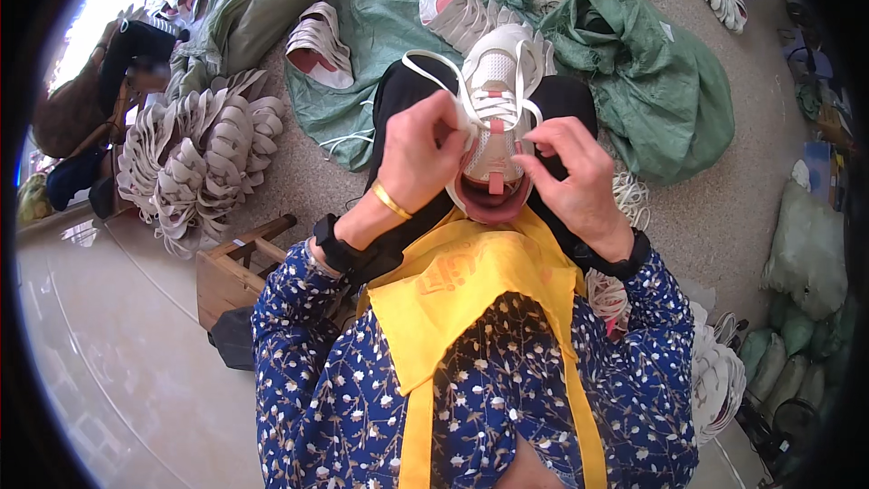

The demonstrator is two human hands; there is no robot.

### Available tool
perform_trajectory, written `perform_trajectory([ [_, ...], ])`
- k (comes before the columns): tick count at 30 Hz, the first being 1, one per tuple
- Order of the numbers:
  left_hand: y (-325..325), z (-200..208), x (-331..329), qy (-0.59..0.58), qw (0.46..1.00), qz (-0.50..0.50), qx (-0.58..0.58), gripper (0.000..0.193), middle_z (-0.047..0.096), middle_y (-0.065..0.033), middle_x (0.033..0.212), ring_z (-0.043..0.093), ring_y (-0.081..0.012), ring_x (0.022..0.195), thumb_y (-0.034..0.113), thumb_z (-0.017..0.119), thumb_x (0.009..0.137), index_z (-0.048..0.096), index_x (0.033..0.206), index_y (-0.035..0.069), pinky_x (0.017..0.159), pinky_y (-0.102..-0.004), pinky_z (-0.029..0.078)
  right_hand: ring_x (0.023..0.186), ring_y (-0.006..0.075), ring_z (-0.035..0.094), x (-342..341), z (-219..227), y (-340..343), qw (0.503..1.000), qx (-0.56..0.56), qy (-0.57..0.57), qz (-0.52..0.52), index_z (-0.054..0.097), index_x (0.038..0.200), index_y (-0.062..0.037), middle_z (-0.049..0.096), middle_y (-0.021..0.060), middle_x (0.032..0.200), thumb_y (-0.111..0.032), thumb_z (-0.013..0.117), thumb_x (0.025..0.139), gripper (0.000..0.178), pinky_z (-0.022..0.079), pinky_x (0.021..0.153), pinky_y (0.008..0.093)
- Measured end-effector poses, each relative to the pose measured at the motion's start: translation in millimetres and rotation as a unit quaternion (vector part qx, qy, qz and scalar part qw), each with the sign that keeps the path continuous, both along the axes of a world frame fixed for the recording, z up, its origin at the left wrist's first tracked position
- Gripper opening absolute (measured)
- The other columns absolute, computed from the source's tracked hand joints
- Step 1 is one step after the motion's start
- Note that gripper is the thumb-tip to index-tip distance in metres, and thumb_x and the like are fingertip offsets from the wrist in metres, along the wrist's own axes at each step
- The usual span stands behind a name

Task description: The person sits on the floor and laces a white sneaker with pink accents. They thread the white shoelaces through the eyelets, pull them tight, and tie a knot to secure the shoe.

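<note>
A white shoe upper [496, 68] with a pink collar lies between my knees, its toe pointing away from me. A white shoelace [493, 100] crosses its tongue and rises in loose loops on both sides. My left hand [421, 152] is closed at the left eyelet edge, fingertips pinched on the shoelace there. On the other side my right hand [572, 179] is beside the right eyelet edge, thumb and forefinger apart, with no lace visible between them. Its other fingers are curled and partly hidden.
Stacked white uppers [204, 158] lie on the left, near a wooden stool [231, 276]. A green sack [656, 91] stands far right; a green sheet [312, 118] carries another upper [321, 45]. Nested uppers [462, 18] are beyond my knees. A yellow apron [471, 281] covers my lap.
</note>
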State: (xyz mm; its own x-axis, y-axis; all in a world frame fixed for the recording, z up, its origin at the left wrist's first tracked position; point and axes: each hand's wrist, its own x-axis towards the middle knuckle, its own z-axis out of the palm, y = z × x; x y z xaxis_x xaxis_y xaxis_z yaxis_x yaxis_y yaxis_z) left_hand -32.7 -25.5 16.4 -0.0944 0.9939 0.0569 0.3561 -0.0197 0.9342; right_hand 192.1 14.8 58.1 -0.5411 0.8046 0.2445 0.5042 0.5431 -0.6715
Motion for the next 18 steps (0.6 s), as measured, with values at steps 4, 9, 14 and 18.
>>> perform_trajectory([
  [4, -0.9, -12.5, -4.7, -0.039, 0.998, 0.022, -0.036, 0.019, 0.066, -0.0028, 0.077, 0.060, -0.0030, 0.072, 0.000, 0.074, 0.086, 0.054, 0.086, 0.000, 0.063, -0.0236, 0.052, 0.091, 0.0364, 0.065, 1.2, -6.4, -0.6, 0.999, -0.005, -0.041, 0.013, 0.064, 0.105, 0.0007, 0.061, 0.0164, 0.100, -0.004, 0.075, 0.083, 0.025, 0.054, 0.080, 0.0432],
  [9, -4.3, -4.2, 2.9, -0.010, 0.998, 0.055, -0.006, 0.023, 0.061, -0.0035, 0.074, 0.059, -0.0063, 0.065, 0.000, 0.076, 0.084, 0.053, 0.087, 0.002, 0.059, -0.0249, 0.049, 0.089, 0.0365, 0.066, -0.2, -10.6, -1.1, 0.997, -0.050, -0.049, -0.024, 0.064, 0.104, 0.0000, 0.063, 0.0155, 0.094, 0.000, 0.070, 0.084, 0.021, 0.055, 0.078, 0.0421],
  [14, -4.7, -2.4, 4.9, 0.141, 0.980, 0.054, 0.129, 0.024, 0.051, -0.0090, 0.075, 0.057, -0.0242, 0.065, 0.000, 0.076, 0.080, 0.054, 0.089, 0.001, 0.059, -0.0348, 0.045, 0.089, 0.0340, 0.066, -4.0, -10.9, -2.4, 0.998, 0.031, -0.057, -0.020, 0.065, 0.104, -0.0007, 0.063, 0.0144, 0.094, 0.003, 0.068, 0.082, 0.022, 0.056, 0.078, 0.0420],
  [18, -6.6, -10.7, 3.5, 0.155, 0.972, 0.006, 0.175, 0.025, 0.051, -0.0120, 0.081, 0.056, -0.0318, 0.074, 0.003, 0.076, 0.079, 0.056, 0.093, 0.000, 0.065, -0.0394, 0.046, 0.094, 0.0316, 0.065, -6.4, -11.7, -6.2, 0.982, 0.127, -0.132, 0.034, 0.063, 0.102, 0.0001, 0.061, 0.0140, 0.098, 0.003, 0.067, 0.079, 0.024, 0.056, 0.080, 0.0398],
])
